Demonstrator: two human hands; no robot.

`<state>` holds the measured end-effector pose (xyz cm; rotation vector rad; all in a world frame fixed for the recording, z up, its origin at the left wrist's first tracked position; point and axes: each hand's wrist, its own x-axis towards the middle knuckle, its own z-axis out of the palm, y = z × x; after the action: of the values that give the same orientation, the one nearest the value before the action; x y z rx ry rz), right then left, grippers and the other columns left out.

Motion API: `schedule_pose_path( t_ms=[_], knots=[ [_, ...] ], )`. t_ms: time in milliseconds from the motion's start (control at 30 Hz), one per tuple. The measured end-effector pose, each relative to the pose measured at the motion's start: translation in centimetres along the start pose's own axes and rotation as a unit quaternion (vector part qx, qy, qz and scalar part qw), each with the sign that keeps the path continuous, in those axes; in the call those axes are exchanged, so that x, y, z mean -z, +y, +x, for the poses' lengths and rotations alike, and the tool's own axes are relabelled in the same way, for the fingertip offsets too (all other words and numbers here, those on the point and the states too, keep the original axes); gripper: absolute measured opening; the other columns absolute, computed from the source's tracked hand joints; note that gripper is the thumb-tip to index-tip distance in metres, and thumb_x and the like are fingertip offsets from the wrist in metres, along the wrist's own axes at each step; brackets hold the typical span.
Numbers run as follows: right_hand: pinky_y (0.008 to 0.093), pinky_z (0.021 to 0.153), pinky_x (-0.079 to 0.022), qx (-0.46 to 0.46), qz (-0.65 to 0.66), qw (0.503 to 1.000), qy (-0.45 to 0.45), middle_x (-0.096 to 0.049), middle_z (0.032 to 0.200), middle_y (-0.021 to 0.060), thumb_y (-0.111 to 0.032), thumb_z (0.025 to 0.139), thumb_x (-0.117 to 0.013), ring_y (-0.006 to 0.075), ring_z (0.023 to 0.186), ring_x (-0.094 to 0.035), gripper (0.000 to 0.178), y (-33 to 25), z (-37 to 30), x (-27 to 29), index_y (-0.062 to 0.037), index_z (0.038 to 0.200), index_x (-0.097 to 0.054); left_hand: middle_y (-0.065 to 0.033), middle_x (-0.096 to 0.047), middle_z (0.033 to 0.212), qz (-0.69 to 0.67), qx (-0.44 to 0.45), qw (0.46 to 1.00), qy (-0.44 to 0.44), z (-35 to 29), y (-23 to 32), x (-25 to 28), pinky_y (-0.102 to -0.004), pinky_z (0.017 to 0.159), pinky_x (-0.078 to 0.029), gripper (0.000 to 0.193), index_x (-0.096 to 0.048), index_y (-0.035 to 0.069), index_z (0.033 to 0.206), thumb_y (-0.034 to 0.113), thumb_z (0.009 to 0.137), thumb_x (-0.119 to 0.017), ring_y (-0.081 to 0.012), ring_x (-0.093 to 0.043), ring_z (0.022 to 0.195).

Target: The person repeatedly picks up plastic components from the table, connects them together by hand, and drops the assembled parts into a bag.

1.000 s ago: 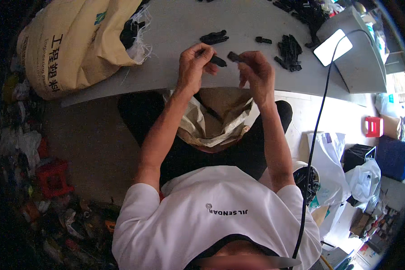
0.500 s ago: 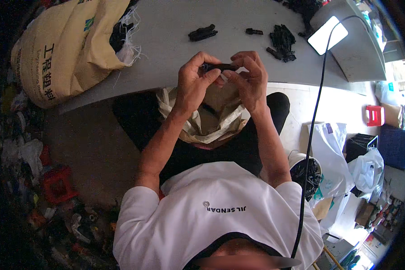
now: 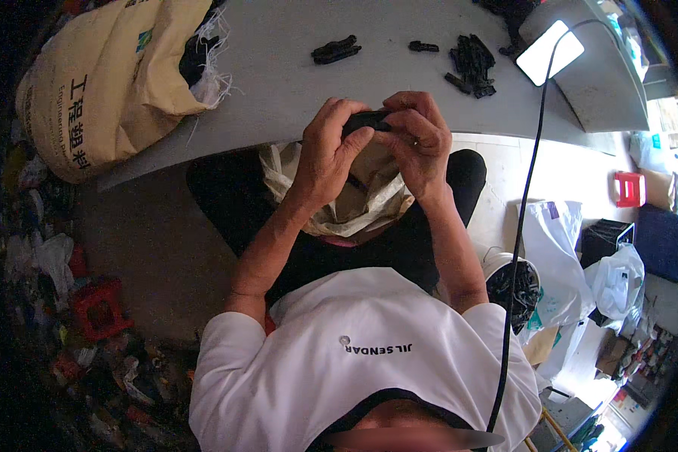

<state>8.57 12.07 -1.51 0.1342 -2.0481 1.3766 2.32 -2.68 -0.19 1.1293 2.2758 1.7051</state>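
Note:
Between my hands, just off the table's near edge, is a small dark oblong plastic part [image 3: 366,120]. My left hand [image 3: 331,147] is closed on its left end, thumb below and fingers above. The fingers of my right hand [image 3: 418,139] are closed round its right end and hide much of it. Below my hands an open woven sack [image 3: 354,218] sits between my knees. Farther back on the table lie a black plastic part [image 3: 336,50], a smaller black piece [image 3: 424,47] and a cluster of several black parts [image 3: 472,66].
A big tan woven sack [image 3: 105,90] leans on the table's left, its frayed mouth showing dark contents. A lit white panel [image 3: 550,53] and a hanging black cable [image 3: 531,166] are at right. Beside my right arm stands a bucket of black pieces [image 3: 514,290]. Red stools [image 3: 100,309] flank both sides.
The dark part has turned between my hands and shows a broader face. My right fingers have curled further round it, and my left hand has come slightly lower.

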Motion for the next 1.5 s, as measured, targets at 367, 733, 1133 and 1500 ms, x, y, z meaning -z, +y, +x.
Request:
schedule_pose_path(
  t_ms=[367,733,1133,1500],
  knots=[
    [0.0270,0.066,-0.049,-0.077,-0.021,0.993,-0.082,-0.055,0.090,0.0098,-0.012,0.071,-0.074,0.0166,0.074,-0.058,0.030,-1.5,0.2,0.4,0.0045,0.089,-0.057,-0.0122,-0.060,0.076,-0.004,0.018,1.000,-0.001,-0.7,0.7,0.6,-0.0322,0.062,-0.045,0.019,-0.055,0.000,0.096,0.017,0.089,-0.056,-0.0224,-0.059,0.068],
    [0.0342,0.061,-0.045,-0.011,-0.013,0.993,-0.119,-0.056,0.080,0.0147,-0.010,0.071,-0.071,0.0316,0.070,-0.057,0.028,-1.5,-1.6,0.2,0.0008,0.095,-0.060,-0.0138,-0.060,0.076,0.011,-0.034,0.999,-0.011,-2.7,-0.2,0.6,-0.0325,0.062,-0.047,0.017,-0.056,0.000,0.093,0.015,0.086,-0.059,-0.0244,-0.062,0.069],
    [0.0366,0.063,-0.047,-0.030,-0.018,0.995,-0.089,-0.057,0.080,0.0150,-0.011,0.070,-0.072,0.0335,0.072,-0.058,0.028,0.4,-3.7,0.4,0.0015,0.090,-0.058,-0.0133,-0.055,0.093,0.149,-0.089,0.982,-0.069,-1.7,-2.0,0.7,-0.0394,0.072,-0.045,0.028,-0.053,0.004,0.100,0.020,0.080,-0.065,-0.0296,-0.056,0.087],
    [0.0384,0.066,-0.049,-0.040,-0.358,0.933,0.007,-0.057,0.089,0.0105,-0.005,0.070,-0.062,0.0304,0.082,-0.057,0.019,6.7,5.7,3.1,-0.0063,0.089,-0.065,-0.0119,-0.050,0.094,0.410,-0.102,0.901,0.099,9.2,-8.1,0.2,-0.0392,0.070,-0.044,0.029,-0.055,0.001,0.102,0.011,0.078,-0.068,-0.0278,-0.050,0.085]
  ],
)
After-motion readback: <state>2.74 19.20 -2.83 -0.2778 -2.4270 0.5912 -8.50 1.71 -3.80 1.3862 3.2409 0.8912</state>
